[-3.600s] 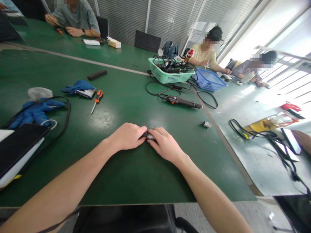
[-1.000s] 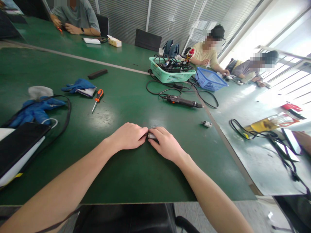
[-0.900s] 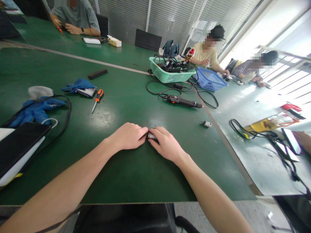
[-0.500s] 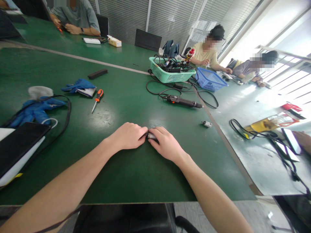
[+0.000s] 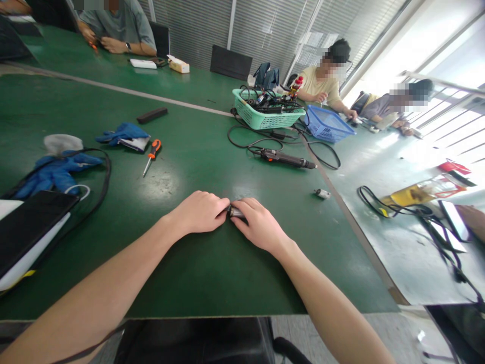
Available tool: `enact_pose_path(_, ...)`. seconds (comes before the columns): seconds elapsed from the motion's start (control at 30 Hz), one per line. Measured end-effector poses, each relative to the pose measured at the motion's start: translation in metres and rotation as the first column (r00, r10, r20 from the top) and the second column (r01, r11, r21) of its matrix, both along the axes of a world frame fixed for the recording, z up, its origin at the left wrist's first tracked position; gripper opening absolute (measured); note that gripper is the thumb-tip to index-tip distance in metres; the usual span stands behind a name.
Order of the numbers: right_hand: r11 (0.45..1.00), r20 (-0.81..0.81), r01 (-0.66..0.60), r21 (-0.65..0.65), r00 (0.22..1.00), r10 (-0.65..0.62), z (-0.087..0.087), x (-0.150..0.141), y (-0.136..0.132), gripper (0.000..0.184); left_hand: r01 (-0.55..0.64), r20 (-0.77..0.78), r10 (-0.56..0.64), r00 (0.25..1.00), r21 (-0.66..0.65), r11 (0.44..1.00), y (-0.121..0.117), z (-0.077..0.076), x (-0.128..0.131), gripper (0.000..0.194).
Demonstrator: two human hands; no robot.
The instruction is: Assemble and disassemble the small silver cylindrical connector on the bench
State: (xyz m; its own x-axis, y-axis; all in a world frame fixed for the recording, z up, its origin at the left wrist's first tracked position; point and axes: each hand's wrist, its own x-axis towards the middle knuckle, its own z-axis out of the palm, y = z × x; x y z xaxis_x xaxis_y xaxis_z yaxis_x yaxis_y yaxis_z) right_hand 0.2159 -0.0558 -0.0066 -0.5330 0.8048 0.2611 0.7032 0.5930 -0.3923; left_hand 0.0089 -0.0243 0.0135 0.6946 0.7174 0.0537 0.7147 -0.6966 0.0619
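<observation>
Both my hands rest knuckles-up on the green table (image 5: 212, 268), fingertips meeting. My left hand (image 5: 200, 212) and my right hand (image 5: 259, 225) are each closed round an end of a small dark and silvery metal part (image 5: 235, 212); only its middle shows between them. A similar small silvery part (image 5: 322, 193) lies alone to the right.
An electric screwdriver (image 5: 286, 159) with its cable lies beyond my hands. An orange-handled screwdriver (image 5: 152, 155), blue gloves (image 5: 56, 172) and a tablet (image 5: 26, 227) lie left. Green basket (image 5: 261, 119) and blue basket (image 5: 328, 126) stand farther back. Three people sit at the table.
</observation>
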Motion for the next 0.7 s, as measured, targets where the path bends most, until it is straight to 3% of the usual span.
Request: enact_pose_path(0.7,1.0,0.021,-0.008,-0.004,1.0,0.008,-0.0001,0.0003,0.0006,0.03,-0.007,0.016,0.007,1.0,-0.033,0.999,-0.0004,0.0004,0.0013,0.026)
